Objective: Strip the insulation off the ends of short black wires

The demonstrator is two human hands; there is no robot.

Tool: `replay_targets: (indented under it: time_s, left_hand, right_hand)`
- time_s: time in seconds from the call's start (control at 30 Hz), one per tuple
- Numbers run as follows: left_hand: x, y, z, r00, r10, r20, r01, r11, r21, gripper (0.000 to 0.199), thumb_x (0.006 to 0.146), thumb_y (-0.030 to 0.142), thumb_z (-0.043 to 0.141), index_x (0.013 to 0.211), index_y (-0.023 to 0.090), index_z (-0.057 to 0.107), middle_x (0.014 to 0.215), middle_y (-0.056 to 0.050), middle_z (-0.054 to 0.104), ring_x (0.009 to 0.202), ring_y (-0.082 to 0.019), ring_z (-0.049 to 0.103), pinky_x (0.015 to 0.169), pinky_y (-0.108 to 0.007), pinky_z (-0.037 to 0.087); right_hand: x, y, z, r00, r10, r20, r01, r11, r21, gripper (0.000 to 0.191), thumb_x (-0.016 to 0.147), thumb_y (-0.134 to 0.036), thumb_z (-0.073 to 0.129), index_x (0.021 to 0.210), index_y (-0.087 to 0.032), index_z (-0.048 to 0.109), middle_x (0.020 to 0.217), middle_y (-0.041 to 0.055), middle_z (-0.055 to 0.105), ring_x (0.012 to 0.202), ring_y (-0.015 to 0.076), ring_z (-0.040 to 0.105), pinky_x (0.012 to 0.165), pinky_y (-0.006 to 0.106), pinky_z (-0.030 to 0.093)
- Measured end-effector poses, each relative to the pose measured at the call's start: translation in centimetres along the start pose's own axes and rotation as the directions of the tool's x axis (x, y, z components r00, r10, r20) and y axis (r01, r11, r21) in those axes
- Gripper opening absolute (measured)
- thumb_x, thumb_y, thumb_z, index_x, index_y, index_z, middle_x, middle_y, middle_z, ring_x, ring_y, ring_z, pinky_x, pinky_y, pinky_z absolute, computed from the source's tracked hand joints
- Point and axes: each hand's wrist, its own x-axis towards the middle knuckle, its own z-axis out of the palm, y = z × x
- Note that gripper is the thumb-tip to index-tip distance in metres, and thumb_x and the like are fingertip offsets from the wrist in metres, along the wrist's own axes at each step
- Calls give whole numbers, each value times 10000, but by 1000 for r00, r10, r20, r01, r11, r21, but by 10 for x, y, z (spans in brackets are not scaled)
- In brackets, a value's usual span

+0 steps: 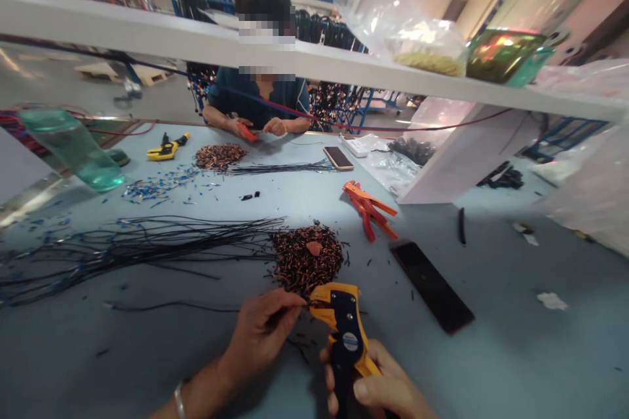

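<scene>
My right hand (pixel 378 380) is wrapped round the handles of a yellow and dark blue wire stripper (pixel 346 324), its head tilted up to the left. Between thumb and fingers, my left hand (pixel 263 324) pinches a thin black wire (pixel 196 306), whose end meets the stripper's jaws. The wire trails left across the table to a small blue tip. Just beyond the stripper lies a heap of short black and copper-coloured offcuts (pixel 299 262). Many black wires with blue ends (pixel 147 245) are spread out to the left of that heap.
Orange-red wire strippers (pixel 368 208) and a black phone (pixel 435 285) lie right of the heap. A white shelf (pixel 334 67) crosses above the table. Opposite, a person (pixel 258 101) holds a red tool. A green bottle (pixel 73 147) leans at the left.
</scene>
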Motion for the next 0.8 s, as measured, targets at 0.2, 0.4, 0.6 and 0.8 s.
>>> replay_targets:
  time_s: [0.2, 0.4, 0.6, 0.8]
  left_hand:
    - [1, 2, 1, 1000, 4, 9, -4, 999, -42, 148, 866, 136, 541, 845, 169, 684, 630, 3, 683, 513, -84, 605, 501, -141, 458]
    - [3, 4, 1, 1000, 23, 6, -23, 999, -49, 145, 863, 131, 549, 828, 168, 684, 619, 4, 671, 515, -84, 598, 502, -138, 452]
    - [2, 2, 1, 1000, 4, 30, -3, 999, -41, 148, 864, 142, 549, 812, 161, 686, 588, 8, 650, 490, -83, 571, 483, -145, 433]
    - [1, 1, 3, 1000, 2, 23, -1, 999, -33, 164, 870, 163, 540, 806, 153, 691, 561, 10, 635, 455, -78, 547, 456, -145, 415]
  right_hand:
    - [0, -1, 10, 998, -54, -11, 54, 998, 10, 512, 706, -379, 775, 1085, -85, 598, 877, 93, 672, 732, 198, 675, 718, 339, 476]
    - [-1, -2, 16, 998, -17, -66, 18, 1000, 13, 482, 697, -433, 783, 992, -105, 589, 776, 39, 631, 602, 143, 622, 603, 288, 458]
    - [-3, -7, 22, 991, 5, -136, -13, 998, -58, 476, 691, -466, 785, 929, -132, 543, 729, 7, 608, 571, 112, 584, 562, 253, 420]
    - [-3, 0, 22, 982, -1, -187, -19, 994, -105, 513, 676, -509, 785, 918, -147, 512, 680, -8, 616, 544, 100, 570, 554, 241, 417]
